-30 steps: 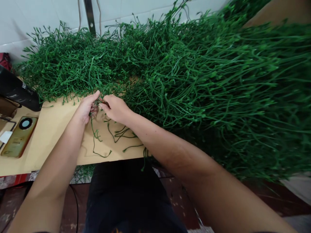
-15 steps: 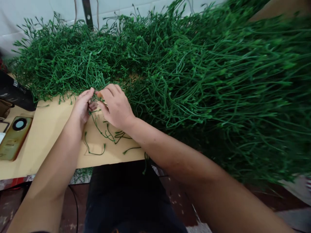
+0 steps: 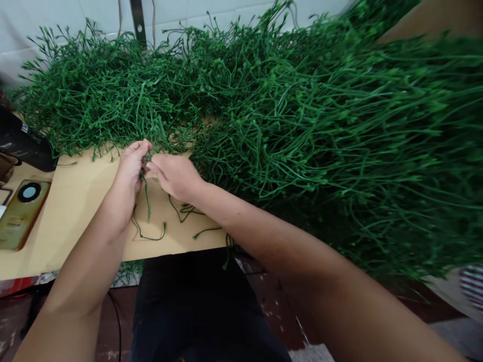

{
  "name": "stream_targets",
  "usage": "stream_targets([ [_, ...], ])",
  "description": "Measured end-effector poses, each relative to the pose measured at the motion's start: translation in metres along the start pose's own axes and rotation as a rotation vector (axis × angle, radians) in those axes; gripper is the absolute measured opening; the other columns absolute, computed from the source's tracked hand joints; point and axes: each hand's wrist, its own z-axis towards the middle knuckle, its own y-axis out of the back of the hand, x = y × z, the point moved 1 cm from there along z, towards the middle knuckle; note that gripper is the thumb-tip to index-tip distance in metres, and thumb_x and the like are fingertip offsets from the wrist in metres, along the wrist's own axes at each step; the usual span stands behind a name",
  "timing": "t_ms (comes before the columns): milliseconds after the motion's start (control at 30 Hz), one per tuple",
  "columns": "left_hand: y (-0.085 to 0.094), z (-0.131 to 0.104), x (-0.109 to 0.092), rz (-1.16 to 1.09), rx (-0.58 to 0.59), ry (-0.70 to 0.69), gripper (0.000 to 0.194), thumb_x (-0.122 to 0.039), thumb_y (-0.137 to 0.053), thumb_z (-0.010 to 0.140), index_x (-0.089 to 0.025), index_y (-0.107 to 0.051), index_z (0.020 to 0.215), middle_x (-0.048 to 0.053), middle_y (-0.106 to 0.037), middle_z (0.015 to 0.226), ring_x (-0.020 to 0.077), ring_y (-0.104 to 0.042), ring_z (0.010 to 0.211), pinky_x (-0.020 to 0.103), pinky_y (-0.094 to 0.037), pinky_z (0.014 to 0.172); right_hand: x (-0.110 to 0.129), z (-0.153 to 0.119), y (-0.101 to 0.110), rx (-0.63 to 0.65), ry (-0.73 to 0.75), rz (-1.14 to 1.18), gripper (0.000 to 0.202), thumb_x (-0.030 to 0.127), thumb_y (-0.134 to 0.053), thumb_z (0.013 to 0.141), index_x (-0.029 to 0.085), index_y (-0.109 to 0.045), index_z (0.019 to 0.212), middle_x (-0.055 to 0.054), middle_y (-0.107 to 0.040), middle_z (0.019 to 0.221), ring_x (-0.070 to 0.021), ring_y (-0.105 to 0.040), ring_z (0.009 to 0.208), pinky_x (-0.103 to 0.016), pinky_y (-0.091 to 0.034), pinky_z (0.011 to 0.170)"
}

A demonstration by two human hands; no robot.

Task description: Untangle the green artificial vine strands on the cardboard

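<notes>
My left hand (image 3: 129, 166) is closed in a pinch around thin green plant stems with tufted tips. One green stem (image 3: 147, 200) hangs down from beneath its fingers over the tan board (image 3: 88, 201). Close beside it on the right, my right hand (image 3: 178, 176) has its fingers curled in against the same stems; the fingertips are mostly hidden, so the exact grip is unclear. Loose stems (image 3: 154, 238) lie on the board below both hands. Beyond the hands spreads a large heap of the same green stems (image 3: 109, 95).
A thicker mass of stems (image 3: 324, 130) fills the right side and overhangs the board's front edge. At the left are a phone (image 3: 22, 221) and a black container (image 3: 28, 143). A tiled wall (image 3: 211, 10) with a metal upright (image 3: 138, 22) stands behind.
My right hand has moved slightly down, with its fingers curled in closer to the left hand. The stem below my left hand now hangs straighter; the left hand has barely moved.
</notes>
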Motion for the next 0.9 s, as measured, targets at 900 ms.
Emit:
stream_targets([
  [900,0.014,0.003,0.001,0.077,0.224,-0.089,0.021,-0.026,-0.058,0.079,-0.015,-0.053,0.062,-0.008,-0.028,0.042,0.002,-0.024,0.035,0.013,-0.02,0.036,-0.026,0.008,0.02,-0.123,-0.204,0.239,0.018,0.03,-0.045,0.086,0.014,-0.054,0.086,-0.003,-0.055,0.078,-0.0117,-0.044,0.068,-0.025,-0.032,0.063],
])
